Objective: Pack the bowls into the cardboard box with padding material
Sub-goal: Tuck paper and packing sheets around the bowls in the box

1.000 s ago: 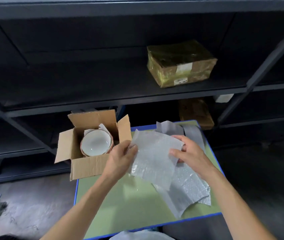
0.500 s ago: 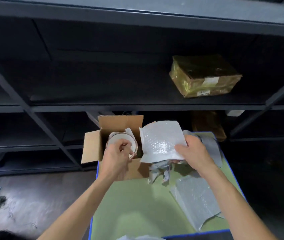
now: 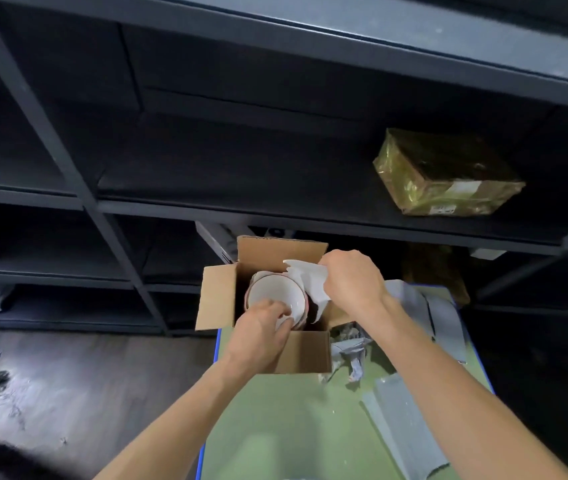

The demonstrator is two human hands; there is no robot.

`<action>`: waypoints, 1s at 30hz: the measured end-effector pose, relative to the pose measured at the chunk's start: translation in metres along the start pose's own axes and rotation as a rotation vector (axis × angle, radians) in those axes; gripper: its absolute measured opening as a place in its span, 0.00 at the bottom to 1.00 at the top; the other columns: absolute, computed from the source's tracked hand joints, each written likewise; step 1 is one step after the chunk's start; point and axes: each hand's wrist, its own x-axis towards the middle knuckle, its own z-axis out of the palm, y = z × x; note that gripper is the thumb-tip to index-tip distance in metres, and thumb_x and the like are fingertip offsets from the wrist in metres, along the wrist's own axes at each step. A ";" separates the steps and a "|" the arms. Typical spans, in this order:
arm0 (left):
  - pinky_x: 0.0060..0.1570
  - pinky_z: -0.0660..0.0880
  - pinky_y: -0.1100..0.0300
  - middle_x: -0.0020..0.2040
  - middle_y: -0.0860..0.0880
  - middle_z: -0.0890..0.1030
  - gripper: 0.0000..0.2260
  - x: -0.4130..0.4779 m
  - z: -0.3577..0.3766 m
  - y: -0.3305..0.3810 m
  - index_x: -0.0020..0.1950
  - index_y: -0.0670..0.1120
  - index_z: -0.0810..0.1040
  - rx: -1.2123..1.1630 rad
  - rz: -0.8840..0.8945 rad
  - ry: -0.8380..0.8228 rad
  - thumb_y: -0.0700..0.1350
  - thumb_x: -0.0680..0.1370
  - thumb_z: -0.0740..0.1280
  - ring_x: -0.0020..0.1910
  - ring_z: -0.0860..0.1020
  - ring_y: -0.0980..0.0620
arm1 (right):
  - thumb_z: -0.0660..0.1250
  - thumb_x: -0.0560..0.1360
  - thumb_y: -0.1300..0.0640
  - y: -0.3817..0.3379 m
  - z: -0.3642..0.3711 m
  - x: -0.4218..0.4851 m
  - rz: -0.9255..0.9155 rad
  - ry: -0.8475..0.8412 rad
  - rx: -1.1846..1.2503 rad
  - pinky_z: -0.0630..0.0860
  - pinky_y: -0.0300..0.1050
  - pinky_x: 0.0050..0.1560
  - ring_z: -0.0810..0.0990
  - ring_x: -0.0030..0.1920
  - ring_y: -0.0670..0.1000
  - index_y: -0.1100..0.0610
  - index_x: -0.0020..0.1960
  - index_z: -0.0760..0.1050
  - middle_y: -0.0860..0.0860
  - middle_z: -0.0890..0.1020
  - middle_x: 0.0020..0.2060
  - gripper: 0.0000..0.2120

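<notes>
An open cardboard box (image 3: 305, 355) stands at the far left of the green table (image 3: 293, 420), its flaps spread. Inside it lies a white bowl (image 3: 273, 292) with a brown rim, more padding showing behind it. My left hand (image 3: 258, 332) grips the bowl's near rim, thumb inside the bowl. My right hand (image 3: 351, 280) pinches a white bubble-wrap sheet (image 3: 306, 277) and holds it inside the box, between the bowl and the box's right wall. The sheet's lower part is hidden in the box.
More grey bubble-wrap sheets (image 3: 403, 420) and crumpled padding (image 3: 350, 351) lie on the table to the right of the box. Dark metal shelving (image 3: 206, 209) rises right behind the table, with a taped parcel (image 3: 445, 174) on a shelf. Floor lies to the left.
My right hand has carried the bubble-wrap sheet from above the table into the box beside the bowl. My left hand let go of the sheet and took the bowl's rim.
</notes>
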 end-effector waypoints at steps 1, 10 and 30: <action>0.46 0.76 0.52 0.52 0.50 0.81 0.10 0.000 0.000 0.000 0.56 0.48 0.80 0.008 0.006 0.000 0.49 0.79 0.64 0.49 0.78 0.48 | 0.63 0.73 0.68 -0.002 0.002 0.001 -0.001 -0.001 -0.012 0.69 0.43 0.30 0.76 0.34 0.54 0.55 0.51 0.82 0.52 0.80 0.36 0.14; 0.39 0.72 0.53 0.48 0.51 0.82 0.10 -0.001 0.001 0.001 0.51 0.47 0.80 0.074 0.048 -0.016 0.48 0.81 0.60 0.48 0.77 0.48 | 0.58 0.70 0.70 -0.011 0.013 0.014 0.123 -0.222 0.148 0.65 0.45 0.29 0.75 0.40 0.59 0.61 0.40 0.77 0.55 0.78 0.34 0.10; 0.38 0.75 0.54 0.47 0.55 0.82 0.14 -0.003 0.001 -0.002 0.62 0.58 0.76 0.020 0.117 -0.007 0.54 0.77 0.61 0.45 0.78 0.52 | 0.57 0.74 0.62 -0.021 0.033 0.006 0.300 -0.413 0.252 0.72 0.38 0.30 0.81 0.22 0.49 0.59 0.42 0.74 0.53 0.82 0.23 0.07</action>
